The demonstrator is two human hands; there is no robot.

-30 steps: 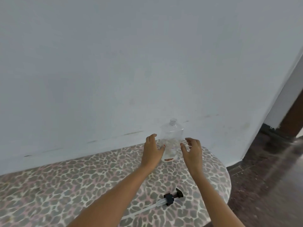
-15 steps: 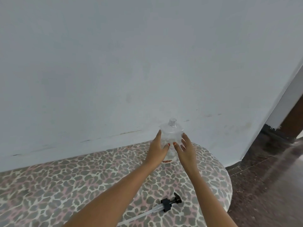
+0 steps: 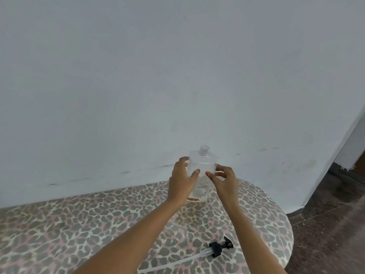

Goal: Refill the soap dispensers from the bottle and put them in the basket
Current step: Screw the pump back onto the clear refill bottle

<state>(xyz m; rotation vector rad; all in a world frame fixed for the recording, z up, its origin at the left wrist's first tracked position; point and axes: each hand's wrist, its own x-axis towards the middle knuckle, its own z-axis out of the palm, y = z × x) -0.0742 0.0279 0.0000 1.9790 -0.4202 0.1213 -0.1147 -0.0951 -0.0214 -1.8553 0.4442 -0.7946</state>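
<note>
A clear plastic soap dispenser bottle (image 3: 202,164) stands upright near the wall on the leopard-print table (image 3: 79,224), its threaded neck uncapped. My left hand (image 3: 180,180) wraps its left side, thumb across the front. My right hand (image 3: 224,179) touches its right side with fingertips and thumb. The black pump head with its long clear tube (image 3: 214,249) lies flat on the table close to me, apart from both hands. No refill bottle or basket is in view.
A pale grey wall (image 3: 158,86) rises directly behind the table. The table's rounded right edge (image 3: 286,230) drops to a dark stone floor (image 3: 331,224). A wall corner and doorway stand at the far right.
Both hands have closed in from beside the dispenser bottle and now grip its sides. The view has shifted slightly; the pump has not moved.
</note>
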